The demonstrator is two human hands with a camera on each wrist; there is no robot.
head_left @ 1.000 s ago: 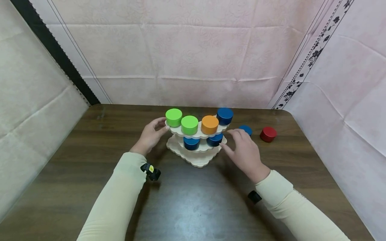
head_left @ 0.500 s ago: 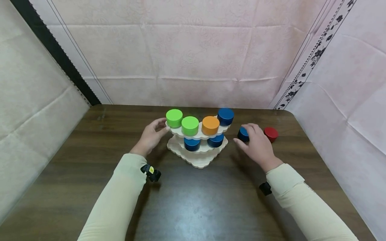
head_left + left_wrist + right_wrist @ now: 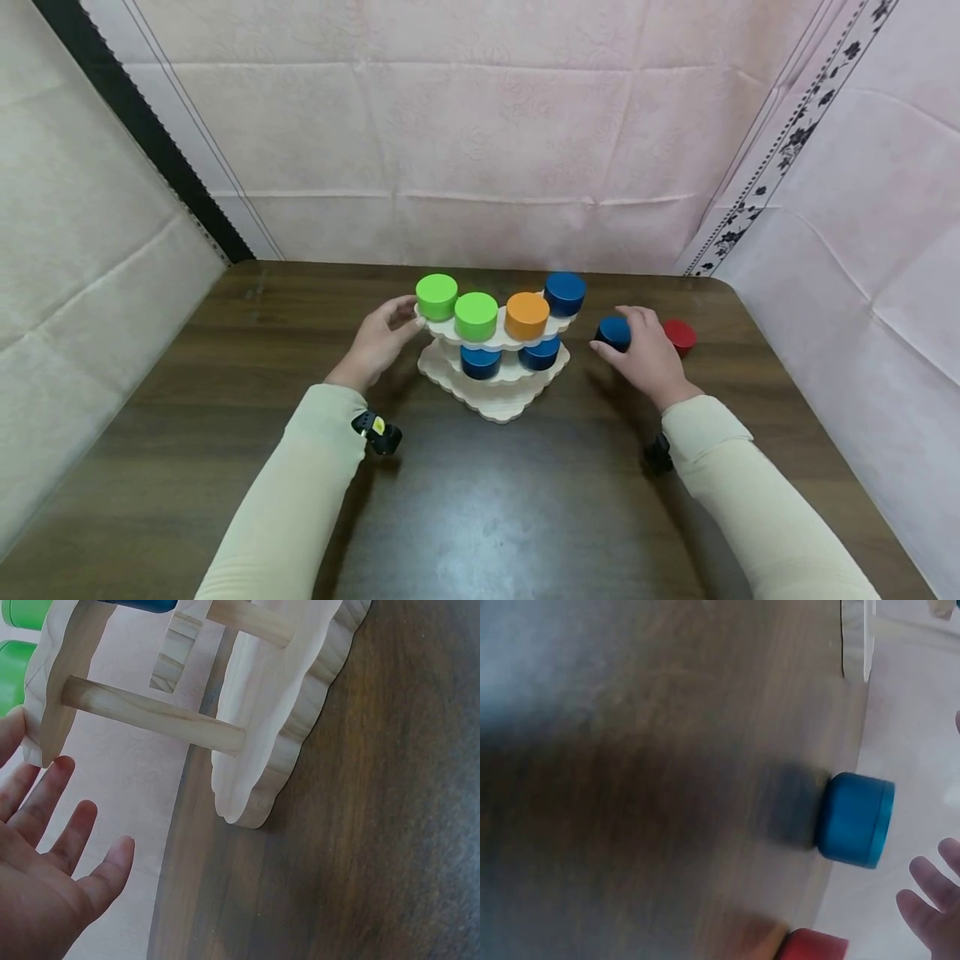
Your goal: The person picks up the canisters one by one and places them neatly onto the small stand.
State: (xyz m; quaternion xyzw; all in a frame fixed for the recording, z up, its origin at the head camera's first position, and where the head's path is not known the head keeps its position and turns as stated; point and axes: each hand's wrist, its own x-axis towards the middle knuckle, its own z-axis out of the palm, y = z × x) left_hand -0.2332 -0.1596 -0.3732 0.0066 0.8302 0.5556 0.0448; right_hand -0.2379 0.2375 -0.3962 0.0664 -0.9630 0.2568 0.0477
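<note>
A three-tiered pale wooden stand [image 3: 504,407] with scalloped boards is in the middle of the head view. My left hand [image 3: 377,340] pinches the left corner of its top board, thumb above and a finger below; the other fingers are spread in the left wrist view. Two green cylinders [image 3: 476,317], an orange cylinder [image 3: 527,316] and a blue one sit on that board. Two more blue cylinders [image 3: 481,362] are on the middle tier. My right hand [image 3: 651,357] is spread around a loose blue cylinder [image 3: 855,821]; in the right wrist view its fingers are apart from it.
A red cylinder [image 3: 680,336] stands on the brown wooden table [image 3: 480,517], just behind and right of my right hand. Pale cloth [image 3: 480,150] hangs behind the table and along both sides.
My right hand has moved right from beside the stand to the loose blue cylinder. The left hand keeps its grip on the top board.
</note>
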